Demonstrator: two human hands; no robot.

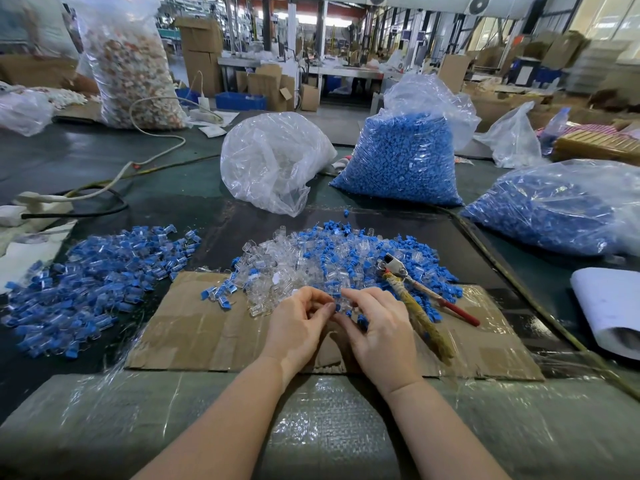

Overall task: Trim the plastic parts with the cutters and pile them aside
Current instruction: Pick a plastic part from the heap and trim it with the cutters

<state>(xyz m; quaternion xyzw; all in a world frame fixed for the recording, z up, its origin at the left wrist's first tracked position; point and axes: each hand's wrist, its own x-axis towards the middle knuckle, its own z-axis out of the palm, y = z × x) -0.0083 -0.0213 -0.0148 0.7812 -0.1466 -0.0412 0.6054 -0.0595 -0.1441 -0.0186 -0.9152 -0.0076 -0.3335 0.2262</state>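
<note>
My left hand point(298, 323) and my right hand point(375, 327) meet over a flat piece of cardboard point(194, 327). Between their curled fingertips they pinch a small clear and blue plastic part point(336, 307). Just beyond the hands lies a loose heap of clear and blue parts point(332, 258). The cutters point(415, 292), with one taped handle and one red handle, lie on the right side of that heap, untouched. A spread pile of blue and clear parts point(100, 282) covers the table at the left.
A clear bag of transparent parts point(273, 161) and two bags of blue parts point(401, 157) point(561, 206) stand behind the heap. Cables and a power strip point(38, 202) lie at the left. A white paper roll point(609, 310) sits at the right.
</note>
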